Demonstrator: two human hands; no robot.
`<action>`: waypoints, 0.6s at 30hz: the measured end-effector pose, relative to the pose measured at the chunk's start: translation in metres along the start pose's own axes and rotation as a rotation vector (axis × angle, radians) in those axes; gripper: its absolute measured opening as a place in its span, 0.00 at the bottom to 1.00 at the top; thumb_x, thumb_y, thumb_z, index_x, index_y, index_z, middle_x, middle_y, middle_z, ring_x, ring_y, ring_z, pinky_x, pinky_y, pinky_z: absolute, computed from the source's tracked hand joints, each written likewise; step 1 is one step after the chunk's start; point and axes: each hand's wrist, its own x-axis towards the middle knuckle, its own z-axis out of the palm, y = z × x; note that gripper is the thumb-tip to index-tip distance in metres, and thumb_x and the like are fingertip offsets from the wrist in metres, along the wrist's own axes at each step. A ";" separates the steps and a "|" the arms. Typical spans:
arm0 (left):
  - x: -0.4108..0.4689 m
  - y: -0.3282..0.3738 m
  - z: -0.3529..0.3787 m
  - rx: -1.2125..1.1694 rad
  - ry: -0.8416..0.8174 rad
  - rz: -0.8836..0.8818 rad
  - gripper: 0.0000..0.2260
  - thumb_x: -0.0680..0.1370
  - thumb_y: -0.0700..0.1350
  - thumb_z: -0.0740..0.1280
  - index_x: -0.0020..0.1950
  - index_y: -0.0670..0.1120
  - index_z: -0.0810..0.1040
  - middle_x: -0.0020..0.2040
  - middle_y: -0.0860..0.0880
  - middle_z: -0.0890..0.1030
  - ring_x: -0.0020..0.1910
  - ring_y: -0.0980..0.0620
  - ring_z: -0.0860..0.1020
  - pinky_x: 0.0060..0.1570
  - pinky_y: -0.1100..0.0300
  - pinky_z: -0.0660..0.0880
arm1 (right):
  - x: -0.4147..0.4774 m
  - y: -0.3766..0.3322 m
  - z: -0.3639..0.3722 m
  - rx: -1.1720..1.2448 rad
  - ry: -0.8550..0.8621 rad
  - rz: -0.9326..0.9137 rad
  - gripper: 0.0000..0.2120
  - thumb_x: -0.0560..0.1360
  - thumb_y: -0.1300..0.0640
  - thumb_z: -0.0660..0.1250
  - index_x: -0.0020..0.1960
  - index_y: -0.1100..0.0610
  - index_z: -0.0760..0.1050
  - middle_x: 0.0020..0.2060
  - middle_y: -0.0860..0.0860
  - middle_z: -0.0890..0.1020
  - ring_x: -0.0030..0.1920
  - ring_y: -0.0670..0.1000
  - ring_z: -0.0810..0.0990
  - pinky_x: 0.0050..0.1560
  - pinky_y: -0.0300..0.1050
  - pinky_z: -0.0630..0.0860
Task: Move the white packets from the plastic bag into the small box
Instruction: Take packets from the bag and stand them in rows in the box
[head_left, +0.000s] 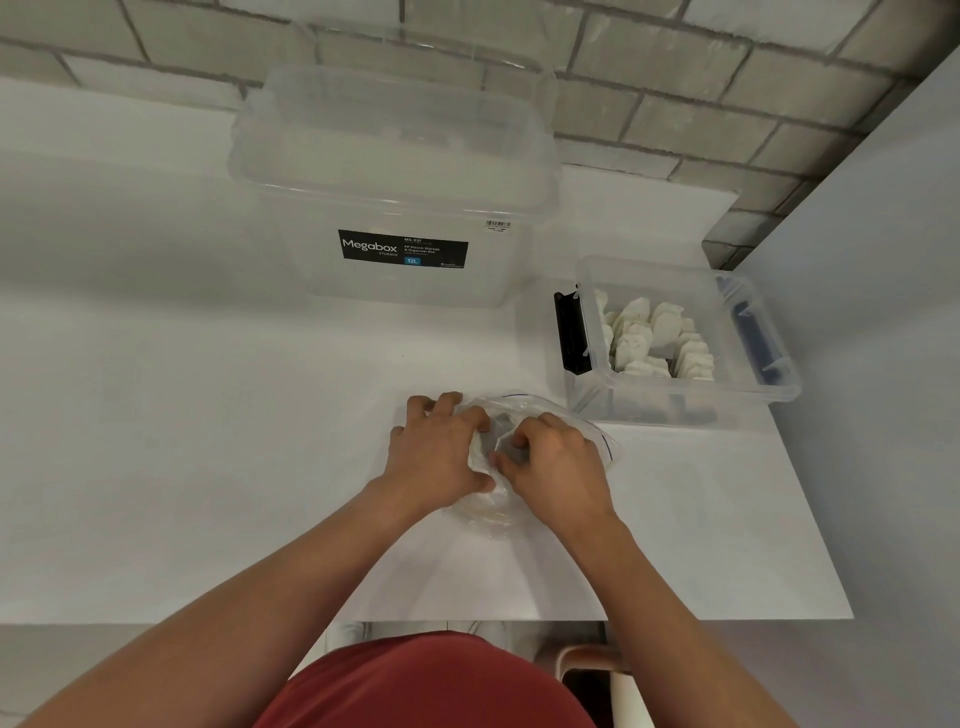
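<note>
Clear plastic bunched under both hands as a person bent over a zip-top plastic bag (545, 406) on a white counter (182, 415). The left hand (441, 452) and right hand (556, 462) sat close together, fingers curled into the film and gripping it. Any white packets inside the bag were hidden beneath them. The small box (675, 402), just beyond the right hand and to its outer side, held a heap of white packets (654, 332). A large Megabox bin (405, 208) stood farther ahead of the left hand. The likely hazard was slack, slippery film closing over the opening. A hard tug could tear it or scatter packets short of the box.
</note>
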 end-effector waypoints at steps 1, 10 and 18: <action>0.000 0.000 0.000 0.000 0.000 0.002 0.31 0.66 0.60 0.76 0.66 0.60 0.71 0.75 0.54 0.63 0.71 0.43 0.59 0.60 0.45 0.73 | 0.001 -0.001 0.000 -0.008 -0.013 0.013 0.12 0.74 0.48 0.72 0.49 0.56 0.80 0.47 0.49 0.81 0.47 0.53 0.80 0.42 0.44 0.68; 0.000 -0.001 -0.001 0.010 -0.005 0.014 0.30 0.66 0.60 0.76 0.66 0.60 0.71 0.74 0.55 0.63 0.70 0.43 0.59 0.58 0.47 0.72 | -0.012 0.001 -0.019 -0.078 0.094 -0.091 0.06 0.76 0.59 0.66 0.41 0.55 0.79 0.36 0.51 0.81 0.35 0.58 0.78 0.33 0.47 0.71; 0.000 -0.001 -0.001 0.005 -0.009 0.012 0.30 0.66 0.60 0.76 0.65 0.61 0.70 0.74 0.55 0.62 0.70 0.43 0.59 0.58 0.48 0.72 | -0.014 0.011 -0.060 -0.043 0.206 -0.214 0.05 0.75 0.62 0.70 0.48 0.54 0.82 0.40 0.50 0.81 0.39 0.55 0.80 0.33 0.52 0.78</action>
